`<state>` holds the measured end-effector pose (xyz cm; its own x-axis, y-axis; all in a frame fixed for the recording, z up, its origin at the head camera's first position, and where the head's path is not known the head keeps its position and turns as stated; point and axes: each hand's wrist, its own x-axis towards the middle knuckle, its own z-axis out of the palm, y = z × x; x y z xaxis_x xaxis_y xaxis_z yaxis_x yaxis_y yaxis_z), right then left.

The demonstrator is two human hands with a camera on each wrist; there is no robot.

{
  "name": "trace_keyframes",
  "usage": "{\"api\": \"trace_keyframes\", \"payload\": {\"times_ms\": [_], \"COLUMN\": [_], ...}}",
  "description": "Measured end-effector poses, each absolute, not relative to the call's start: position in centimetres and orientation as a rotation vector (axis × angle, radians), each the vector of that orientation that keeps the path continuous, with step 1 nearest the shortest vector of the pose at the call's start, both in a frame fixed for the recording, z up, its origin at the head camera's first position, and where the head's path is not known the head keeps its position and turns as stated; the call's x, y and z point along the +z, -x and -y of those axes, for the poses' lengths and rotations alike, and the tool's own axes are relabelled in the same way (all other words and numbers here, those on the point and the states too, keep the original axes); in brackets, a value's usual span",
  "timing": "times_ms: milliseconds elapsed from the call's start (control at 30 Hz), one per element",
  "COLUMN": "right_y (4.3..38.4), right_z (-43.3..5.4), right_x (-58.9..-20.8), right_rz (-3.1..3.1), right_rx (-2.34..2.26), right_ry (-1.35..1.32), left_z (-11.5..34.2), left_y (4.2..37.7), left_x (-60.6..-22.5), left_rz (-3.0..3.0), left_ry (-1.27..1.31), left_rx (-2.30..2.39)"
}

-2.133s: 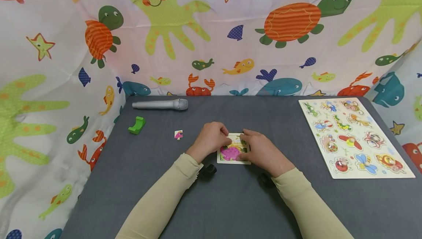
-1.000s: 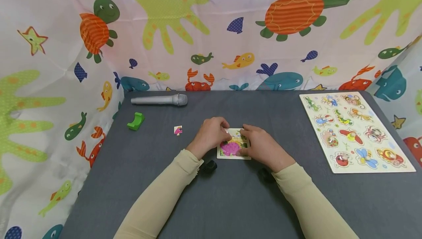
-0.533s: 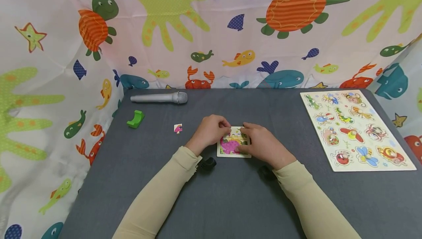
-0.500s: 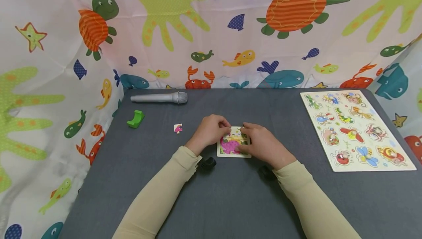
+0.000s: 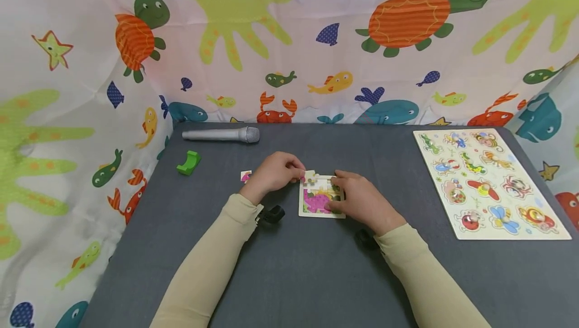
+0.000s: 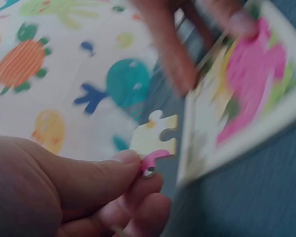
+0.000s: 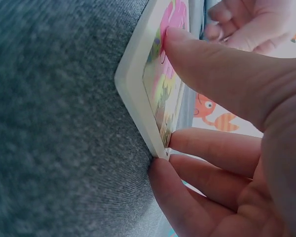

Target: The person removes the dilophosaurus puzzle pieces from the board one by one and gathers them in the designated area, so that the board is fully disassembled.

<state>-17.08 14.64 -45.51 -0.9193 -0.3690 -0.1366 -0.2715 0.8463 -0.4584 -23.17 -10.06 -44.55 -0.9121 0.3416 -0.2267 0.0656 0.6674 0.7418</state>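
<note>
My left hand [image 5: 277, 173] pinches a cream and pink jigsaw piece [image 6: 155, 138] between thumb and fingertips. In the head view the piece overlaps the upper-left corner of a small framed puzzle board [image 5: 322, 215]. A pink animal picture fills the lower part of that board, and its upper part looks pale. My right hand [image 5: 364, 200] grips the board's right side. Its thumb [image 7: 202, 57] lies on the picture while the other fingers bend against the edge. A second loose jigsaw piece [image 5: 246, 176] lies just left of the left hand.
A grey toy microphone [image 5: 220, 135] lies at the back left, with a green curved block [image 5: 188, 162] in front of it. At the right rests a large insect puzzle board [image 5: 513, 236]. A printed sea-animal curtain [image 5: 298, 41] borders the table.
The left hand has moved left and slightly up from the board's upper-left part, and the pinched jigsaw piece now shows. The right hand keeps its hold on the board. The camera has tilted slightly.
</note>
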Motion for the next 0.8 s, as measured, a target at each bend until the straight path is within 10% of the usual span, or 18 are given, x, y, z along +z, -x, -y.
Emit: {"api": "trace_keyframes", "payload": {"times_ms": [800], "right_y": [16.7], "right_z": [-14.6], "right_x": [-45.7], "right_rz": [-2.812], "right_rx": [-0.69], "right_ry": [0.494], "left_z": [19.2], "left_y": [24.6], "left_x": [-44.0], "left_rz": [-2.598], "left_ry": [-0.084], "left_rx": [0.927]}}
